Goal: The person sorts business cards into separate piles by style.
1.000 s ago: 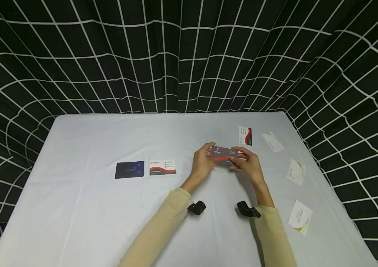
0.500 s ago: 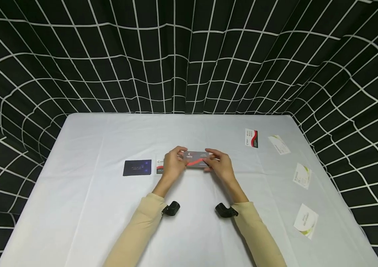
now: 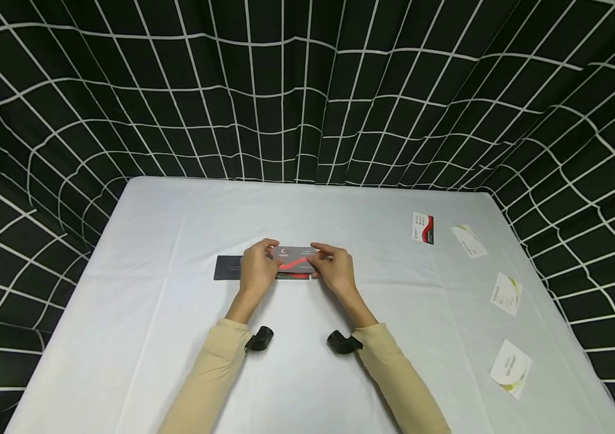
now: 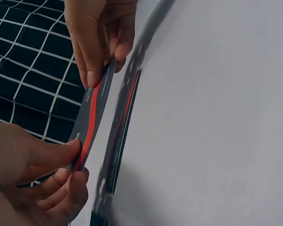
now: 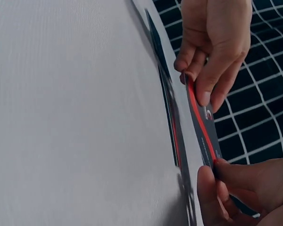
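A grey business card with a red wave (image 3: pixel 293 255) is pinched by its two short ends. My left hand (image 3: pixel 257 267) holds the left end and my right hand (image 3: pixel 336 269) the right end, thumbs on the printed face. In the left wrist view the held card (image 4: pixel 93 115) is tilted and raised over the white cloth. Directly below it lies a white business card with a red and dark band (image 3: pixel 298 276), mostly hidden in the head view. Beside that, a dark blue card (image 3: pixel 226 269) lies partly behind my left hand.
At the back right lies a white card with a red and black edge (image 3: pixel 423 228). Several white cards with green accents, including one near the right edge (image 3: pixel 511 368), are spread down the right side of the white-covered table (image 3: pixel 123 337). Black grid cloth (image 3: pixel 307 90) hangs behind.
Both hands have carried the grey card leftward, from right of the white card with the red band to over it. The head view has also shifted.
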A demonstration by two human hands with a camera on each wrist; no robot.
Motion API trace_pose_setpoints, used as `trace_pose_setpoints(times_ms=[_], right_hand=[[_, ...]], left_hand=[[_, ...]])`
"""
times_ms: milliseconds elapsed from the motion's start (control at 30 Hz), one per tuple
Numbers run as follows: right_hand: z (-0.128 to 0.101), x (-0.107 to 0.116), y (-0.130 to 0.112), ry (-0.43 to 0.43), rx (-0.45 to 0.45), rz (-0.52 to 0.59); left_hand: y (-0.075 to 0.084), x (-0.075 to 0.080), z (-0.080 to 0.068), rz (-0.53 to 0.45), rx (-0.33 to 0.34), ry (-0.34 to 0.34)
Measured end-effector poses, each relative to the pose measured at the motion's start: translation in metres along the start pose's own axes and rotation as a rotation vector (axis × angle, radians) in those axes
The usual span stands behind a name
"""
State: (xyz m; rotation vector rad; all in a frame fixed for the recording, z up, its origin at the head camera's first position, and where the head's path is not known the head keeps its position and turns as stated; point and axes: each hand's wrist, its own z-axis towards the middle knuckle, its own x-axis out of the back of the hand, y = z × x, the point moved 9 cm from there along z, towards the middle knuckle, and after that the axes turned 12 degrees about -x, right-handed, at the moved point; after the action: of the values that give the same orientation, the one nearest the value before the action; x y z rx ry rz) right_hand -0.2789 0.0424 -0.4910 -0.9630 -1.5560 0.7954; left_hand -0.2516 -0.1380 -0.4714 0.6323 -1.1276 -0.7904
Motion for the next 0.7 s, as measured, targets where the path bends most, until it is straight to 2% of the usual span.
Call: trace_pose_setpoints(times_ms=[133,233,467,700], right_hand=[[-0.0022,-0.0069,-0.0052,-0.003,0.019,-0.014],[-0.0034,-0.0098,-0.0046,0.005,0.018,-0.025],[-0.0050,-0.0095,-0.0016,0.035,0.039,-0.085],[-0.0064,-0.0088,-0.0013,0.066,0.043,-0.150]], left_hand=[[-0.0016,0.0077,-0.0008,0.046,-0.010,0.026],[-0.0034,0.0079,-0.0025,0.079,-0.013,0.017],[-0.0031,0.0057,-0.0054,0.275,-0.015,0.000],[-0.0006,0.0037,-0.0052,0.323,-0.023,-0.013]])
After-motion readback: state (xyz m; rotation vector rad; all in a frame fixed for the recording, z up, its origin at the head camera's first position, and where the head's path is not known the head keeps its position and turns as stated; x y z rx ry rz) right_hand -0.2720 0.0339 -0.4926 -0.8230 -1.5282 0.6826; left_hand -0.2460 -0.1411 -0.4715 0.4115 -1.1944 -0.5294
